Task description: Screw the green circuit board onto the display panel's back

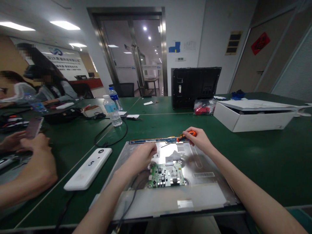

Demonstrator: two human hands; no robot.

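Above the near panel (211, 163), the right hand (199, 139) pinches a screwdriver (180, 139); slipping, it could jab the left hand (143, 154), whose grip is unclear.

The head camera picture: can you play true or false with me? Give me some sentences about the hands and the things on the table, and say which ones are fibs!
1. A rectangular green circuit board lies on a flat silver metal panel. True.

2. The person's right hand holds a screwdriver with an orange-and-black handle. True.

3. The person's left hand is lifting a clear plastic water bottle. False: the left hand is down at the silver panel.

4. A long white plastic block marked "5" lies to the left of the panel. True.

5. The screwdriver's tip touches the white block. False: they are well apart, and the tip is over the panel.
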